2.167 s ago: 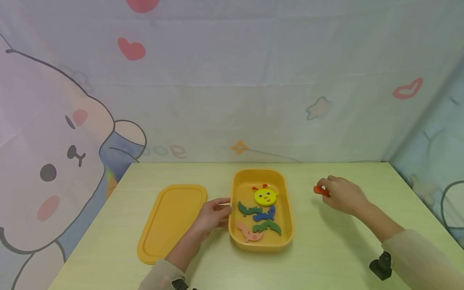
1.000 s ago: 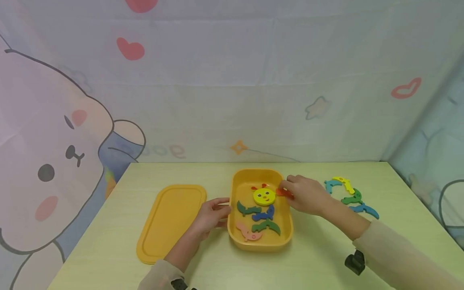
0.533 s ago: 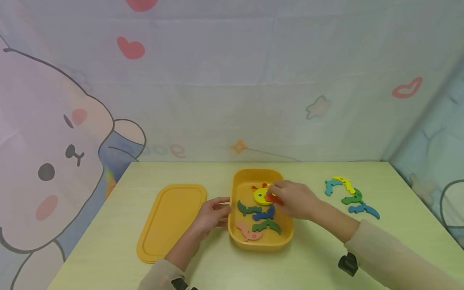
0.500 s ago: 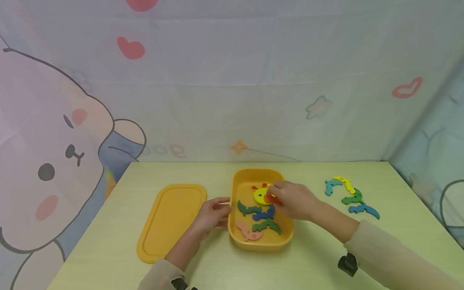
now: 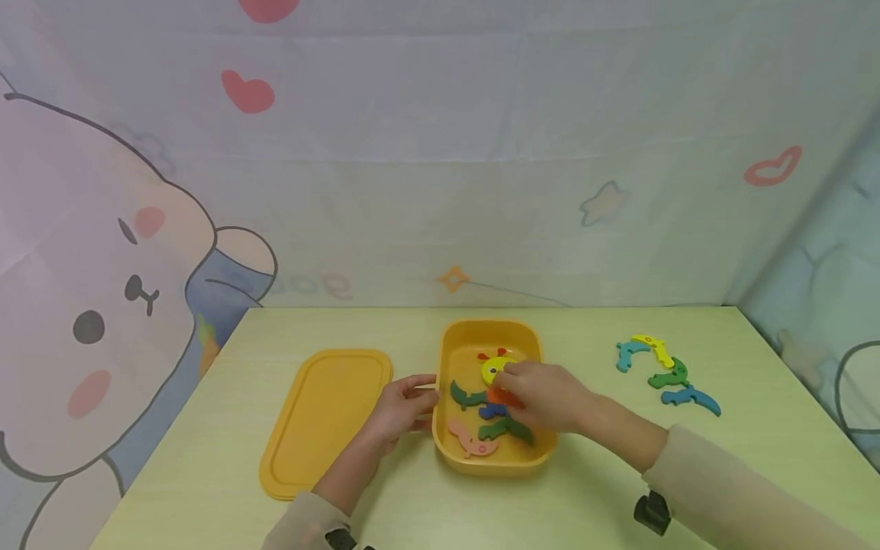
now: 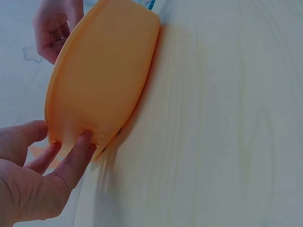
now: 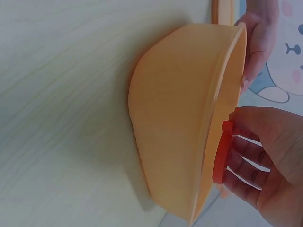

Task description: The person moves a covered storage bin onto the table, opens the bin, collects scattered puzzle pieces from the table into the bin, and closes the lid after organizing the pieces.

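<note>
My right hand (image 5: 550,397) is over the yellow tub (image 5: 505,462), pinching a red puzzle piece (image 7: 222,153) between thumb and fingers. Below it in the tub lie a round yellow smiling caterpillar head (image 5: 493,370) with red feelers, a dark green piece (image 5: 467,396), a blue piece (image 5: 492,412), another green piece (image 5: 509,430) and a pink piece (image 5: 473,440). My hand partly covers the head and the blue piece. At the tub's left side, my left hand (image 5: 404,411) rests its fingertips against the outer wall, fingers fairly straight, as the left wrist view (image 6: 42,184) shows.
Left of the tub, a flat yellow lid (image 5: 323,420) lies on the pale table (image 5: 584,496). Several curved pieces lie to the right: light blue (image 5: 626,355), yellow (image 5: 655,348), green (image 5: 670,374) and blue (image 5: 690,397). A printed cloth (image 5: 440,191) hangs behind.
My right hand has carried the red piece leftward from the table's right side into the tub, then slightly nearer me, past the yellow head. My left hand has stayed put.
</note>
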`<state>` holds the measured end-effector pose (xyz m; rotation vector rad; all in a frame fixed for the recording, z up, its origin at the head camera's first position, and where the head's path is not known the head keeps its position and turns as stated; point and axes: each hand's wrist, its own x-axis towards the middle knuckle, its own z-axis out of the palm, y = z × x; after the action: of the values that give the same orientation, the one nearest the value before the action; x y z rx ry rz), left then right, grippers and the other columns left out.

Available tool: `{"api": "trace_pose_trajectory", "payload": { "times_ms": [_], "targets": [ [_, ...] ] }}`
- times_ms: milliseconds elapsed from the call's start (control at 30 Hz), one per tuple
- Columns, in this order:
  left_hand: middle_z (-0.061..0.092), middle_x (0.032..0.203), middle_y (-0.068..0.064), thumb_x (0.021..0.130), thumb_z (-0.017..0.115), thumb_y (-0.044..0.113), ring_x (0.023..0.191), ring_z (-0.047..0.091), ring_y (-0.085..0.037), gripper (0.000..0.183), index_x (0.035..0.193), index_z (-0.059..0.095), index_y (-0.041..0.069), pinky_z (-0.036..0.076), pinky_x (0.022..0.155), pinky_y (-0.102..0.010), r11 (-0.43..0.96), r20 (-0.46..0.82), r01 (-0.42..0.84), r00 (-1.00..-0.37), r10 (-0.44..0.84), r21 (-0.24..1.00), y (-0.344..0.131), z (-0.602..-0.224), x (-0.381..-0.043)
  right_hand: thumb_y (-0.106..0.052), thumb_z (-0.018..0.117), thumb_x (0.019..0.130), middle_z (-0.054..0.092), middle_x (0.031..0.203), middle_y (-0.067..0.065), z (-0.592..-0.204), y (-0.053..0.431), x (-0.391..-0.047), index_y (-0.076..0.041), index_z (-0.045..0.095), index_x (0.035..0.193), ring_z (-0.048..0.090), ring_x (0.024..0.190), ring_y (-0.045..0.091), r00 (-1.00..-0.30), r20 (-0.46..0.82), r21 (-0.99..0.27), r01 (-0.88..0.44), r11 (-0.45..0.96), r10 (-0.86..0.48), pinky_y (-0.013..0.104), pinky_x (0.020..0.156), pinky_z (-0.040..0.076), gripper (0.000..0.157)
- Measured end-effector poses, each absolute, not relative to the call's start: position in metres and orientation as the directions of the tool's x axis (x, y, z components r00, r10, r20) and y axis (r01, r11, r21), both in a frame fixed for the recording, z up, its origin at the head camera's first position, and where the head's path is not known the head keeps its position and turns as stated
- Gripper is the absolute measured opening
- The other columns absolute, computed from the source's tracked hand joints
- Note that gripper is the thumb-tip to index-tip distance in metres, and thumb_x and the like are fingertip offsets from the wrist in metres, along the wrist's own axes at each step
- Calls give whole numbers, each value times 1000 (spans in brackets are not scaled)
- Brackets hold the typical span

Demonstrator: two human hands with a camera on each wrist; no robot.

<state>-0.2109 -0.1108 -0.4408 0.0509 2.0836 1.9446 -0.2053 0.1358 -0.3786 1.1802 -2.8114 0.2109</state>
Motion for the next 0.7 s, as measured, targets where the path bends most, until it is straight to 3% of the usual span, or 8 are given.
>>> {"api": "trace_pose_trajectory", "payload": {
  "times_ms": [333,700],
  "targets": [
    [56,118,-25,90,58,15,89,65,-25,45,131,48,-1,56,71,-36,90,-194,-178,-954,228,980,-112,-441,-211,-21,72,78,57,83,-7,-383,128,-201,-17,64,97,51,72,9,-662,133,-97,-749,655,-737,22,64,50,21],
    [55,118,-28,91,56,11,90,65,-29,44,130,46,-5,56,73,-36,87,-180,-164,-953,242,983,-109,-413,-194,-24,72,80,56,83,-6,-386,125,-202,-17,63,101,50,70,10,-628,144,-93,-778,621,-765,22,63,49,24]
  ]
}}
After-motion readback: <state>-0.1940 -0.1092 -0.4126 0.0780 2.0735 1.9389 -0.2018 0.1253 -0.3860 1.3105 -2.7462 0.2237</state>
